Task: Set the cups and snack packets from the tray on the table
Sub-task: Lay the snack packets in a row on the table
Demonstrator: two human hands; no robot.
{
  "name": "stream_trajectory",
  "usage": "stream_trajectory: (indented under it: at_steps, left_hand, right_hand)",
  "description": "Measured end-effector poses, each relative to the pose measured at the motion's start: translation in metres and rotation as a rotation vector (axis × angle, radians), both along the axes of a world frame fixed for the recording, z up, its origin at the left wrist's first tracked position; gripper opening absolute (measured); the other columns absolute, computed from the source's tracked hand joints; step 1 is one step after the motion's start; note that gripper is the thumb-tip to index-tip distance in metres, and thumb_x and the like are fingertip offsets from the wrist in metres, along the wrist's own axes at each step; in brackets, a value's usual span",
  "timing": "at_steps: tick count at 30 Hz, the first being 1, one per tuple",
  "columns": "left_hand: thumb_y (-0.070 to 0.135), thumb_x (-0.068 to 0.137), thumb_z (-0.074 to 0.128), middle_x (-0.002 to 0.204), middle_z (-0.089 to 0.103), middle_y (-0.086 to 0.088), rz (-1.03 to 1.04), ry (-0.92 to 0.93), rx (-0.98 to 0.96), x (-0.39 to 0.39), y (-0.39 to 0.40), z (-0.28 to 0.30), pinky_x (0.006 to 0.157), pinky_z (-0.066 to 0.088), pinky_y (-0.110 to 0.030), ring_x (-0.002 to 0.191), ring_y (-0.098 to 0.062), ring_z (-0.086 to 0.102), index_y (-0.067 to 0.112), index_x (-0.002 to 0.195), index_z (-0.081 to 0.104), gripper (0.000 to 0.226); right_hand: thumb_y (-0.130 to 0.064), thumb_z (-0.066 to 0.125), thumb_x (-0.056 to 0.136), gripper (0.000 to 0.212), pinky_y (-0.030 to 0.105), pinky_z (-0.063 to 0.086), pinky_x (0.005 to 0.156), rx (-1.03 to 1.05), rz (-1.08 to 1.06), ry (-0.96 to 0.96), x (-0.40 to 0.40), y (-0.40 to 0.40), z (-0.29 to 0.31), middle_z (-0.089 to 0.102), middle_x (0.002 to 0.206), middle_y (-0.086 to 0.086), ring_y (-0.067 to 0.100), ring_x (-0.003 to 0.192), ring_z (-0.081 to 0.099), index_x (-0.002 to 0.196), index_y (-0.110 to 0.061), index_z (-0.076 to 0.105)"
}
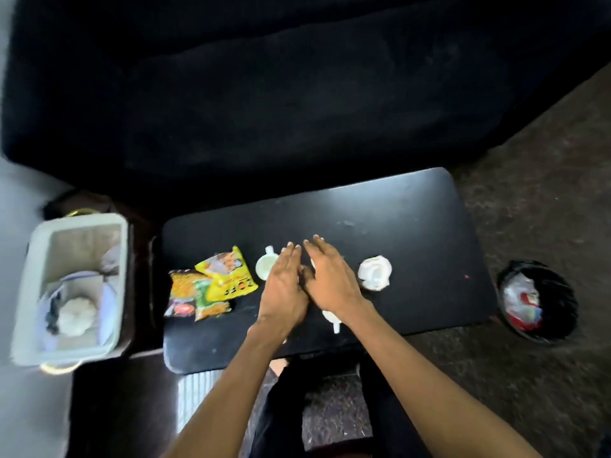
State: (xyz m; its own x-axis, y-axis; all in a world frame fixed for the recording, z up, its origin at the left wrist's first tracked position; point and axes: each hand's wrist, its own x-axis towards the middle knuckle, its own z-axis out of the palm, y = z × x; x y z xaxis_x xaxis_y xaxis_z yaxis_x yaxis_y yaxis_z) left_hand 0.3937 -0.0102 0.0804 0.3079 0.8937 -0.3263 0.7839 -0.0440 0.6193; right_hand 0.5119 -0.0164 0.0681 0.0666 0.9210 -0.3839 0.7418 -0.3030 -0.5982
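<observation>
Late in the unloading, by the look of it: both hands flat over the black desk (413, 206), left hand (284, 285) and right hand (334, 279) side by side, fingers (291, 256) extended, gripping nothing. White cups (266, 266) on the desk, two partly hidden under the hands. Snack packets (211, 282), yellow and crinkled, overlapping at left. Tray (79, 223) alongside, apart. Next, probably: spacing the cups.

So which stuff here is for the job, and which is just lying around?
For the job:
cup by the packets
cup under the right wrist
yellow snack packet
orange snack packet
black table

Just lying around:
crumpled white paper
bin
white tub
</observation>
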Motion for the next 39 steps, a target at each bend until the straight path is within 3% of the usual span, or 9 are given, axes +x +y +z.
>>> stream_trajectory:
  at_steps: [9,12,16,19,23,27,30,34,39]
  left_hand:
    - [-0.011,0.081,0.049,0.16,0.032,-0.017,0.278,0.021,-0.174,-0.162,-0.008,-0.041,0.12,0.025,-0.032,0.151,-0.027,0.026,0.002,0.151,0.033,0.073]
    - [-0.012,0.079,0.047,0.16,0.033,-0.015,0.354,0.006,-0.274,-0.186,-0.005,-0.062,0.119,0.027,-0.031,0.15,-0.027,0.028,0.005,0.153,0.031,0.077]
    - [-0.008,0.084,0.046,0.153,0.045,-0.016,0.519,-0.044,-0.43,-0.204,0.0,-0.088,0.104,0.043,-0.028,0.137,-0.032,0.048,0.013,0.154,0.031,0.075]
    - [-0.008,0.087,0.047,0.153,0.045,-0.011,0.559,-0.076,-0.502,-0.211,0.003,-0.104,0.103,0.044,-0.025,0.137,-0.029,0.048,0.019,0.155,0.031,0.075]
    - [-0.013,0.086,0.049,0.147,0.051,-0.01,0.639,-0.13,-0.488,-0.211,0.016,-0.119,0.108,0.047,-0.041,0.134,-0.025,0.05,0.01,0.152,0.034,0.071]
    - [-0.008,0.087,0.055,0.113,0.068,-0.016,0.721,-0.104,-0.433,-0.204,0.034,-0.134,0.092,0.055,-0.043,0.106,-0.033,0.064,0.002,0.12,0.058,0.035]
    - [-0.002,0.085,0.066,0.091,0.069,-0.012,0.749,-0.042,-0.343,-0.2,0.044,-0.14,0.07,0.051,-0.031,0.083,-0.027,0.062,0.002,0.1,0.065,0.015]
    - [-0.003,0.079,0.075,0.076,0.062,0.002,0.851,-0.047,-0.306,-0.193,0.051,-0.145,0.063,0.05,-0.024,0.073,-0.017,0.06,0.009,0.087,0.068,0.017]
    - [-0.012,0.076,0.064,0.076,0.068,0.001,0.958,-0.087,-0.29,-0.193,0.053,-0.151,0.061,0.054,-0.02,0.073,-0.014,0.066,0.009,0.084,0.071,0.024]
  right_hand:
    - [-0.016,0.068,0.085,0.068,0.044,0.044,0.107,-0.061,0.212,-0.037,-0.157,0.011,-0.044,0.032,0.161,0.008,0.027,0.147,0.033,0.148,-0.018,0.043]
    - [-0.013,0.069,0.086,0.068,0.041,0.044,0.107,-0.108,0.34,-0.116,-0.184,0.015,-0.072,0.034,0.159,0.01,0.028,0.146,0.035,0.149,-0.014,0.042]
    - [-0.02,0.069,0.087,0.069,0.046,0.048,0.1,-0.171,0.453,-0.196,-0.202,0.016,-0.102,0.037,0.154,0.013,0.034,0.139,0.04,0.148,-0.01,0.04]
    - [-0.022,0.068,0.086,0.072,0.049,0.049,0.101,-0.219,0.465,-0.214,-0.21,0.015,-0.118,0.028,0.16,0.013,0.033,0.144,0.032,0.15,-0.012,0.035]
    - [-0.018,0.072,0.08,0.052,0.042,0.054,0.086,-0.1,0.375,-0.262,-0.216,0.03,-0.125,0.055,0.131,0.01,0.032,0.12,0.054,0.129,-0.011,0.056]
    - [-0.008,0.076,0.075,0.055,0.04,0.052,0.091,0.088,0.291,-0.257,-0.217,0.076,-0.126,0.059,0.125,0.011,0.03,0.114,0.055,0.128,-0.011,0.061]
    - [-0.011,0.076,0.078,0.056,0.042,0.048,0.097,0.103,0.408,-0.297,-0.214,0.121,-0.133,0.06,0.127,0.009,0.028,0.117,0.054,0.131,-0.015,0.059]
    - [-0.021,0.063,0.093,0.043,0.045,0.034,0.107,-0.014,0.648,-0.279,-0.215,0.165,-0.148,0.061,0.135,0.004,0.026,0.126,0.051,0.136,-0.019,0.058]
    - [-0.016,0.066,0.088,0.021,0.044,0.033,0.103,-0.14,0.657,-0.229,-0.213,0.179,-0.159,0.07,0.11,-0.001,0.023,0.108,0.062,0.108,-0.022,0.073]
